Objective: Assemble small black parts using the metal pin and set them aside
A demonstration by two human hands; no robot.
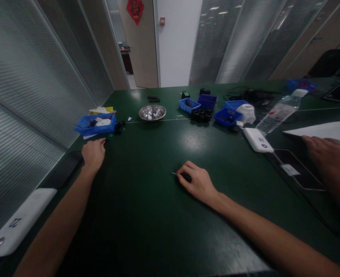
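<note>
My right hand (196,181) is low over the middle of the green table (146,200). Its thumb and index finger pinch a thin, pale, pin-like piece (174,173) that sticks out to the left; its exact kind is too small to tell. At the left my left hand (93,154) is closed, fingertips together, beside a small dark bit I cannot make out. Just beyond it stands a blue tray (96,129) holding white and dark parts, with small black pieces (119,126) beside it.
A round metal dish (152,120) with small parts stands farther back. Blue bins (228,117), black parts (202,115), a bottle (281,111), a white power bank (257,139) and a phone (298,169) lie rightward. Another person's hand (328,152) rests at far right.
</note>
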